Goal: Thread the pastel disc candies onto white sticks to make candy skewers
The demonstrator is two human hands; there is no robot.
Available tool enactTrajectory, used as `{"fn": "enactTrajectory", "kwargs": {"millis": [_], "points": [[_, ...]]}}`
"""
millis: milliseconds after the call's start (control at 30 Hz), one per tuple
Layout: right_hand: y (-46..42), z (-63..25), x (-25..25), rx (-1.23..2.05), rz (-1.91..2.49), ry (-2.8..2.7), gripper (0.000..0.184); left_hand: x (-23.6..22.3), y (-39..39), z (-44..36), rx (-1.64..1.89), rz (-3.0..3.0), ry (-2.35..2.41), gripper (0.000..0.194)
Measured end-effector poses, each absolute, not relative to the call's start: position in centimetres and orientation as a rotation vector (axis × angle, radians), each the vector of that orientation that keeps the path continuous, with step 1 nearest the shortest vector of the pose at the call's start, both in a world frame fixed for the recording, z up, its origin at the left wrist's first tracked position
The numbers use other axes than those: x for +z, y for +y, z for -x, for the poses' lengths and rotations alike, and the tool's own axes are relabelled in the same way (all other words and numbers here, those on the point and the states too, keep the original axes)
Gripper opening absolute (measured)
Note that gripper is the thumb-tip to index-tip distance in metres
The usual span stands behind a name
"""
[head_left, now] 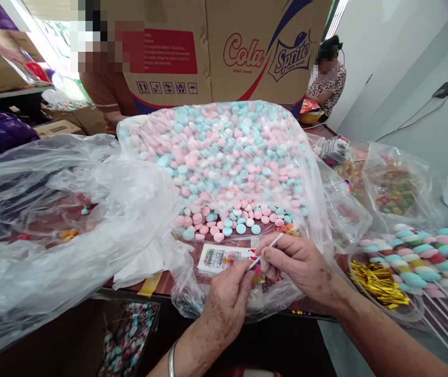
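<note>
A thin white stick (255,261) slants between my two hands above the table's front edge. My left hand (229,293), with a silver bangle at the wrist, pinches its lower end. Higher up, my right hand (286,256) is closed around it with thumb and fingers. Just beyond my hands lies a small white printed card (212,259), partly covered by them. Behind it, pink, blue and white round candies (241,229) spill at the mouth of a big clear plastic bag (224,141) full of the same candies. Small orange gummies (287,229) sit near my right hand.
To the right are a clear tub of gold twist ties (381,285) and stacked candy skewers (424,256). Crumpled plastic (129,204) covers the left side. Below, an open box (129,335) holds wrapped candies. A large carton (216,52) stands behind; people sit beyond.
</note>
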State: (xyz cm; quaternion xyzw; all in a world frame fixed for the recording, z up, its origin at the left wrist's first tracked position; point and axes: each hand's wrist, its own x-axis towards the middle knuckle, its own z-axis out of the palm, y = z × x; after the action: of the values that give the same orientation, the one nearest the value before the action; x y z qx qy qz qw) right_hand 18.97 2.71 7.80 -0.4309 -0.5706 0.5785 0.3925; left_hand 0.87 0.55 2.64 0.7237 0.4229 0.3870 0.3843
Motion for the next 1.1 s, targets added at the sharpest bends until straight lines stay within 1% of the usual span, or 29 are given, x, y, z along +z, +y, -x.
{"fn": "enactTrajectory", "kwargs": {"millis": [67, 100, 133, 267, 433, 500, 567, 667, 800, 967, 1100], "points": [[3.4, -19.2, 7.9, 1.500, 1.037, -1.549, 0.017, 2.6, 0.5, -0.6, 1.000, -1.679, 1.101, 0.026], [3.9, -19.2, 7.8, 1.456, 1.038, -1.599, 0.018, 2.5, 0.4, -0.5, 1.010, -1.581, 1.115, 0.026], [4.6, -19.2, 7.6, 1.359, 1.068, -1.654, 0.019, 2.3, 0.4, -0.4, 1.017, -1.481, 1.131, 0.026], [7.6, -17.8, 6.1, 0.772, 1.215, -2.032, 0.026, 1.6, 0.5, -0.4, 1.024, -1.199, 1.214, 0.028], [10.4, -14.5, 4.8, 0.383, 1.026, -2.735, 0.031, 1.0, 0.9, -0.6, 1.048, -1.106, 1.224, 0.030], [11.0, -14.0, 4.3, 0.226, 0.989, -2.896, 0.028, 0.7, 1.0, -0.6, 1.052, -1.083, 1.224, 0.030], [11.2, -14.4, 3.9, 0.144, 1.002, -2.959, 0.022, 0.5, 1.0, -0.5, 1.049, -1.076, 1.226, 0.031], [11.2, -16.3, 3.3, 0.131, 1.039, -2.928, 0.020, 0.5, 1.1, -0.5, 1.032, -1.061, 1.222, 0.033], [10.7, -19.5, 3.0, 0.329, 1.156, -2.795, 0.028, 1.1, 1.3, -0.6, 1.025, -1.017, 1.224, 0.035], [9.6, -21.3, 3.5, 0.639, 1.450, -2.216, 0.026, 1.6, 1.5, -0.6, 0.997, -1.007, 1.232, 0.033], [8.8, -22.1, 3.4, 0.778, 1.502, -1.907, 0.019, 1.8, 1.5, -0.5, 0.993, -1.147, 1.241, 0.033]]}}
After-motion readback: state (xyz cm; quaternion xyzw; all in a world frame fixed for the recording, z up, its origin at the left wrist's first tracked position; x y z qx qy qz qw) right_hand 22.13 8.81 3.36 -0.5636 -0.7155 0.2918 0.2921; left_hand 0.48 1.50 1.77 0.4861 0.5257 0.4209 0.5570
